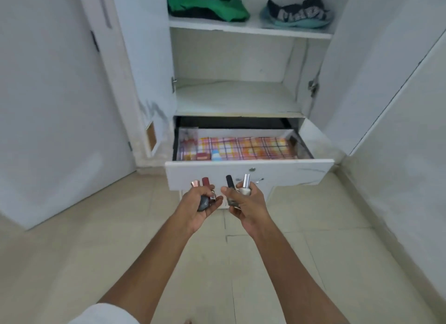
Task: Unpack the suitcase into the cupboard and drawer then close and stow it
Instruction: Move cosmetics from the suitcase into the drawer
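My left hand (198,203) grips a few small cosmetic bottles (205,182), with a rose-gold cap and a dark red cap sticking up. My right hand (248,203) holds two more nail polish bottles (245,191), one with a black cap and one with a silver cap. Both hands hover just in front of the white drawer (289,173), which is pulled out. The drawer is lined with orange plaid paper and has small boxes at its left end. The suitcase is out of view.
The white cupboard stands open, doors (60,106) swung out on both sides. Green folded clothes (210,7) and a dark and teal garment (296,13) lie on the upper shelf. The shelf (236,96) above the drawer is bare. Beige tiled floor lies below.
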